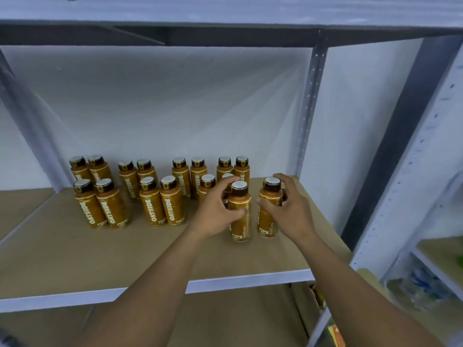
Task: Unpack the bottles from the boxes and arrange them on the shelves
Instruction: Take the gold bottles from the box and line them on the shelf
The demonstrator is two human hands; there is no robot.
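Several amber bottles with dark caps and "OATSIDE" labels stand in pairs on the brown shelf board (75, 251). My left hand (218, 209) grips one upright bottle (240, 221) at the front right of the group, fingers curled round its upper body. Just to its right, my right hand (288, 206) holds a second upright bottle (269, 216) from its right side, fingers round the neck and shoulder. Both bottles stand on the board. Another bottle (207, 186) is partly hidden behind my left hand.
A grey metal upright (309, 108) stands at the shelf's back right, and a dark beam (175, 33) runs overhead. A second shelf unit (426, 171) stands to the right with blurred goods. A lower brown shelf (238, 316) lies beneath.
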